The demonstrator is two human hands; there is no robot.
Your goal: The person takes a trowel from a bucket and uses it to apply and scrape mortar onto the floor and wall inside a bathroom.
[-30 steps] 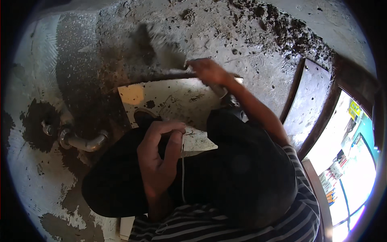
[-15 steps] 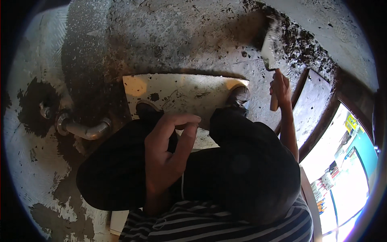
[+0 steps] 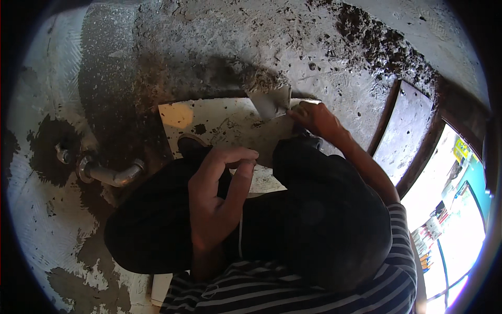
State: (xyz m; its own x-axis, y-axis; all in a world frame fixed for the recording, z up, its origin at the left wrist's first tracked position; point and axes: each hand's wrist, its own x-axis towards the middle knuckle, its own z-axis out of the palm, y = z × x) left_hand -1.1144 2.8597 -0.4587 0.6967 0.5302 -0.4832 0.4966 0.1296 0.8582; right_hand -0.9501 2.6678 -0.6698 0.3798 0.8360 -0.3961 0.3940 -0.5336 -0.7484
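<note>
My right hand (image 3: 316, 123) grips a trowel by its handle, which the fingers mostly cover. The flat, pale grey trowel blade (image 3: 266, 104) points left, over the far edge of a white board (image 3: 219, 116) spotted with dark clumps. A rough, grey-brown plastered wall (image 3: 193, 47) stands just beyond this edge. Above my dark-trousered legs (image 3: 324, 220), my left hand (image 3: 217, 193) is bent with thumb and forefinger tips pressed close together. Nothing shows between them; its other fingers are hidden.
A bent metal pipe (image 3: 112, 172) and a small fitting (image 3: 63, 154) stick out at the left. My shoe (image 3: 191, 142) is at the board's left part. A dark-framed panel (image 3: 402, 125) leans at the right, near a bright opening (image 3: 449, 214). Dark crumbs (image 3: 374, 39) cover the far right.
My right hand has swung the trowel from the dark patch at the far right, leftward and nearer, to the board's far edge. My left hand has hardly moved.
</note>
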